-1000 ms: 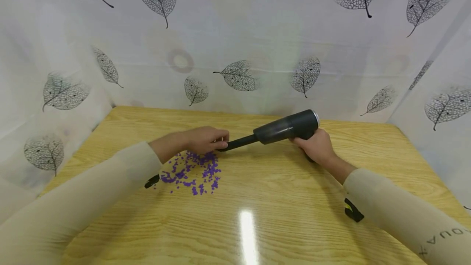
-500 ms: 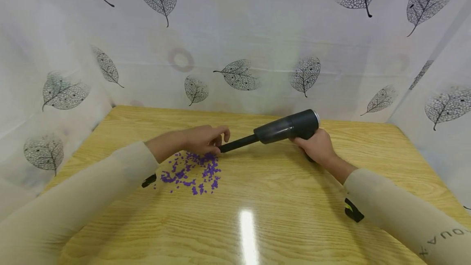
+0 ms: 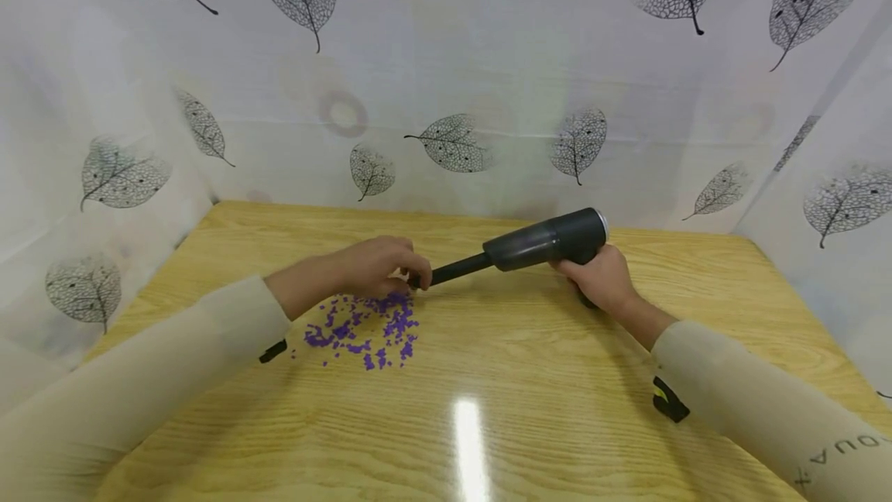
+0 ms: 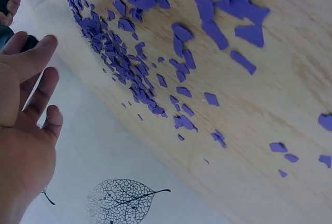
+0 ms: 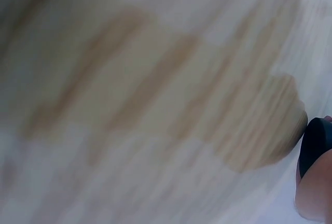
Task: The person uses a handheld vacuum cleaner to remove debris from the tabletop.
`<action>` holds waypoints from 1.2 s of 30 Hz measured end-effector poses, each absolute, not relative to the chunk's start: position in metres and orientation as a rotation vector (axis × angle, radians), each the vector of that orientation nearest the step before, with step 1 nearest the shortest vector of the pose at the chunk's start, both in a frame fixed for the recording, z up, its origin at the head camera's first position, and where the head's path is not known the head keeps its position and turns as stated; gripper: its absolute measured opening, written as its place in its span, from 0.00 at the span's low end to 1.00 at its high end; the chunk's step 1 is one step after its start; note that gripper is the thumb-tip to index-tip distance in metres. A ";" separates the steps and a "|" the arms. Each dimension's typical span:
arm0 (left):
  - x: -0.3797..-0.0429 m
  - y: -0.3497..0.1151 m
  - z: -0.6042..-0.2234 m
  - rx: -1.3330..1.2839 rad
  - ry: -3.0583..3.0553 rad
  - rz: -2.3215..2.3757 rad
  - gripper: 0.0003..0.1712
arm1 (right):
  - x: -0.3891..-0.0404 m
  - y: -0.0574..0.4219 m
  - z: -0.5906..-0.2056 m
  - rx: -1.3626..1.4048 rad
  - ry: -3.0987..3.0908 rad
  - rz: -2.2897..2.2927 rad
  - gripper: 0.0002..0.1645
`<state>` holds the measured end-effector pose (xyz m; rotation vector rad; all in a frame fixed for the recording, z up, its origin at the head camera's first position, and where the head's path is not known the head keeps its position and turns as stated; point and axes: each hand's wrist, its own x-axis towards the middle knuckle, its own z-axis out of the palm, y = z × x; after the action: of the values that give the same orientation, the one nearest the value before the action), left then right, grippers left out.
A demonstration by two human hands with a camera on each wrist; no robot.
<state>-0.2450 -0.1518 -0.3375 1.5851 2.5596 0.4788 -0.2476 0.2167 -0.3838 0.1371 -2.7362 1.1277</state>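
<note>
A dark grey handheld vacuum cleaner (image 3: 536, 244) with a clear-looking middle section slants over the table. My right hand (image 3: 605, 279) grips its handle; in the right wrist view only part of the hand (image 5: 315, 198) and a dark piece of the handle (image 5: 314, 141) show at the edge. At the far end of the black nozzle (image 3: 460, 269), the curled thumb and fingers of my left hand (image 3: 372, 268) pinch the tip. Small purple paper scraps (image 3: 358, 346) lie scattered just below that hand; the left wrist view shows the scraps (image 4: 211, 32) as torn, irregular flakes.
The wood-grain table (image 3: 557, 393) carries a bright light reflection near its front. Behind and at both sides hangs a white curtain (image 3: 502, 68) printed with black leaves. Dark straps (image 3: 669, 400) show below the beige sleeves (image 3: 753, 393).
My left hand's index finger lifts off the nozzle half a second ago and is now curled down over its tip. The right hand and vacuum cleaner stay almost still; the scraps lie unchanged.
</note>
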 end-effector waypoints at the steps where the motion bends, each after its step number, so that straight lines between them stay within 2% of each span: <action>1: -0.245 -0.152 -0.338 1.591 2.570 0.507 0.12 | -0.248 0.217 -0.384 0.130 -2.736 1.129 0.24; 9: -0.245 -0.153 -0.338 1.558 2.600 0.604 0.18 | -0.247 0.217 -0.383 0.118 -2.748 1.146 0.24; 15: -0.246 -0.151 -0.340 1.510 2.570 0.674 0.07 | -0.247 0.217 -0.381 0.138 -2.754 1.144 0.25; 22: -0.250 -0.149 -0.347 1.315 2.606 0.609 0.12 | -0.246 0.216 -0.383 0.151 -2.764 1.098 0.24; 27: -0.252 -0.148 -0.348 1.357 2.667 0.502 0.06 | -0.247 0.214 -0.383 0.159 -2.756 1.068 0.23; 36: -0.256 -0.154 -0.352 1.275 2.731 0.507 0.05 | -0.249 0.211 -0.384 0.118 -2.768 1.038 0.25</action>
<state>-0.2563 -0.1545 -0.3521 1.2750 2.7306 0.5071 -0.2492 0.2108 -0.3842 0.1184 -2.7678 1.0376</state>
